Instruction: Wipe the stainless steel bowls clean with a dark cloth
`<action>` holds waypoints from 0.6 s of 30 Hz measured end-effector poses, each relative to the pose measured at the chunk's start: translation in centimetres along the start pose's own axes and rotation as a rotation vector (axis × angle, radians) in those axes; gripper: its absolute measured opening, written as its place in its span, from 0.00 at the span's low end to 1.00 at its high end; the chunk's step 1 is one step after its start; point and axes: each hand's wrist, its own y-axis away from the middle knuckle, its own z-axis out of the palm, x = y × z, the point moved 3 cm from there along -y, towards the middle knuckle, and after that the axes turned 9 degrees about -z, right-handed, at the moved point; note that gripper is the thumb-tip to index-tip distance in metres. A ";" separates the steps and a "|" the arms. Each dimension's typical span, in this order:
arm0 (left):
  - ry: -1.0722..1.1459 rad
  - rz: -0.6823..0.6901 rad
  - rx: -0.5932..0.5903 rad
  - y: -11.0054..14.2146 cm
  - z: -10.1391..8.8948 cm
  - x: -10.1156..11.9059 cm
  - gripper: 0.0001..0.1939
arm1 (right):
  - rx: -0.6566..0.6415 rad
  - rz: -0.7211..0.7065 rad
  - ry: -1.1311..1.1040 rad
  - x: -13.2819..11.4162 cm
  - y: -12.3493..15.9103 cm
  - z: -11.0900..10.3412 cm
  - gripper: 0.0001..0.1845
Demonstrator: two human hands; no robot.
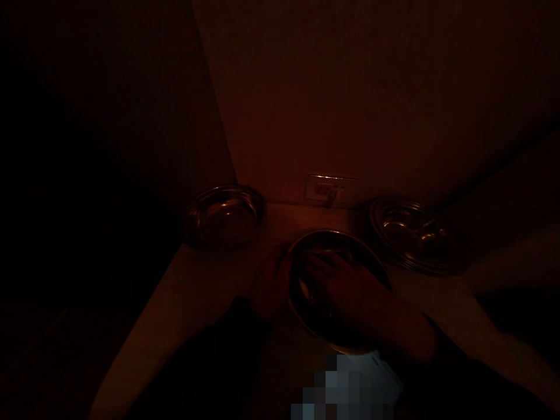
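The scene is very dark. A round metal dish (335,232) with a raised rim lies in front of me. My left hand (273,283) is closed around the dish's left edge. Inside the dish, my right hand (335,280) presses down with its fingers bent together. Something may be under those fingers, but it is too dark to make out. A pale patch shows beside them, perhaps a reflection.
An oval metal bowl (225,219) stands at the table's (144,344) back left. Several stacked metal plates (411,233) with compartments lie at the right. A socket plate (330,188) is on the wall behind. Something pale and pixelated (363,379) appears below the dish.
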 end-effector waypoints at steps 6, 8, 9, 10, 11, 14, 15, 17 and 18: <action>-0.012 0.024 0.003 0.2 0.1 0.1 0.18 | -0.043 0.058 0.033 0.8 0.1 -0.3 0.25; -0.023 0.014 0.015 0.3 0.2 0.1 0.18 | -0.002 -0.012 0.001 -0.1 0.0 -0.4 0.25; -0.031 0.001 0.025 0.3 0.2 0.0 0.18 | 0.012 -0.057 -0.020 -0.7 0.0 -0.5 0.26; -0.039 -0.011 0.038 0.3 0.1 0.0 0.18 | 0.016 -0.095 -0.045 -1.2 0.0 -0.5 0.26; -0.045 -0.022 0.050 0.3 0.1 0.0 0.18 | 0.012 -0.127 -0.075 -1.6 0.2 -0.5 0.26; -0.045 -0.025 0.069 0.3 0.0 -0.1 0.18 | -0.012 -0.228 -0.198 -2.0 0.9 -0.7 0.25; -0.037 -0.015 0.061 0.3 0.0 -0.1 0.18 | -0.017 -0.266 -0.240 -2.0 1.2 -0.8 0.25; -0.021 0.001 0.044 0.2 0.0 -0.1 0.18 | -0.020 -0.320 -0.300 -1.8 1.5 -0.8 0.25; -0.018 0.003 0.043 0.2 0.0 -0.1 0.18 | -0.022 -0.332 -0.318 -1.6 1.5 -0.7 0.24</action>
